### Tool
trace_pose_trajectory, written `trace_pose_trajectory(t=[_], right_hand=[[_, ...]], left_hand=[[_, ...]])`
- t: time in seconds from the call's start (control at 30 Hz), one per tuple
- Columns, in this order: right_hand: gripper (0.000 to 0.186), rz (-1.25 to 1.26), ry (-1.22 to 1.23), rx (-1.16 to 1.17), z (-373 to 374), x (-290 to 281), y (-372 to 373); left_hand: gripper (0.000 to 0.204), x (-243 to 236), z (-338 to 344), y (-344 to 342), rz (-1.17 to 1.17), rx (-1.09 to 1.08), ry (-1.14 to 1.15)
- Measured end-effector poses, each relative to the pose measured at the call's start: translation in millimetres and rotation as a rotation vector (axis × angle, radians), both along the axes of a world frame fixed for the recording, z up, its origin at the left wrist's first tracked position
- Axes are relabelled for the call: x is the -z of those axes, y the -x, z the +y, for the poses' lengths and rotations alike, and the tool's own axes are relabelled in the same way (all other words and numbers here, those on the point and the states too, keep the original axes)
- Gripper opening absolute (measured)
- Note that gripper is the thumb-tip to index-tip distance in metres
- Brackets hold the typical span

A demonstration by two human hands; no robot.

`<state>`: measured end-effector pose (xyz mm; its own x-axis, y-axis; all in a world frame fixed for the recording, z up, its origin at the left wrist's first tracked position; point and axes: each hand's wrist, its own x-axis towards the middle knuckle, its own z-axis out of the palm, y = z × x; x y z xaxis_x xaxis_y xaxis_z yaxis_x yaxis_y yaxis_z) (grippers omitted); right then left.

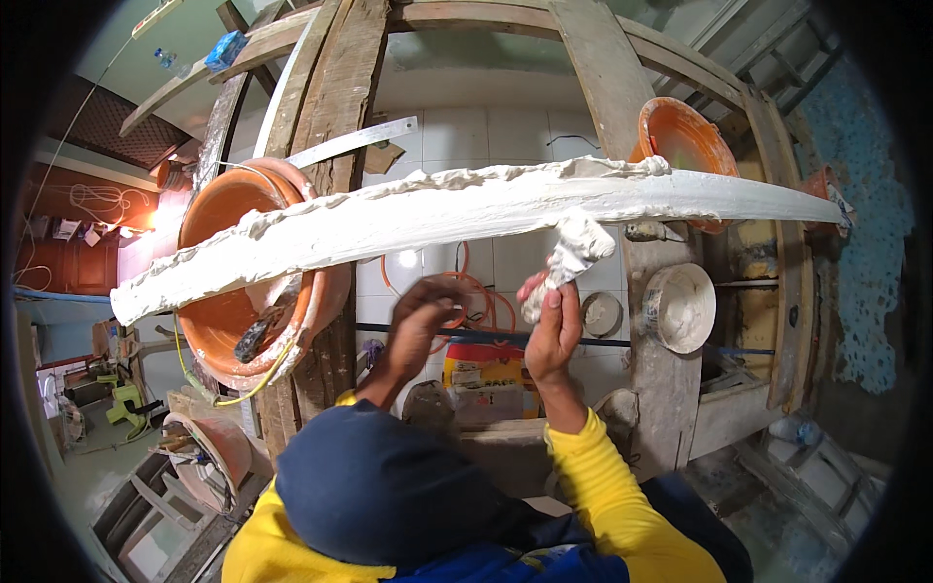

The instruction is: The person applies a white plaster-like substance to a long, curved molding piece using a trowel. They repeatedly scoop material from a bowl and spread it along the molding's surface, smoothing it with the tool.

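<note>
Head view: a tub [652,311] holds white paste [688,309]; right hand [554,328] pinches a scraper [568,265], left hand [420,317] blurred, unclear.

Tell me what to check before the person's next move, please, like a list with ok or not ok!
1. Right hand holding the flat metal putty knife: ok.
2. Knife blade clean: not ok; thick white paste clings to it.
3. Left hand empty: cannot tell; it is blurred.
4. Long, narrow white strip smooth all over: not ok; a rough ridge runs along its far edge.
5. Strip fixed firmly: cannot tell; no fastening shows.
6. White paste in the round, pale, shallow tub: ok, some is inside.
</note>
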<state>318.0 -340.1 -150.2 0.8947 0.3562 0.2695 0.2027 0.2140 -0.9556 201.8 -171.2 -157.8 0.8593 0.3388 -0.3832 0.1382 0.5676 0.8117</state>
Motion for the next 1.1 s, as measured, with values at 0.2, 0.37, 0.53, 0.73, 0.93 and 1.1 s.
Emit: trace_pose_trajectory(t=[0.2,0.37,0.53,0.73,0.93,1.1], right_hand=[[0.027,-0.221,0.306,0.290,40.7,23.9,4.9],[0.040,-0.415,0.436,0.230,49.9,33.4,29.4],[0.033,-0.491,0.477,0.116,49.5,23.7,42.5],[0.020,-0.252,0.301,0.193,55.4,29.4,36.1],[0.029,-0.438,0.371,0.165,77.7,39.7,21.2],[0.033,-0.520,0.426,0.009,85.8,32.7,45.5]], left_hand=[[0.054,-43.4,37.5,33.5,-0.285,-0.237,0.221],[0.061,-57.8,41.7,28.6,-0.348,-0.228,0.222],[0.064,-54.6,46.9,30.0,-0.363,-0.221,0.200],[0.063,-46.3,47.2,41.4,-0.346,-0.244,0.218],[0.062,-48.5,46.4,45.6,-0.380,-0.277,0.254],[0.056,-31.0,51.1,58.1,-0.431,-0.288,0.313]])
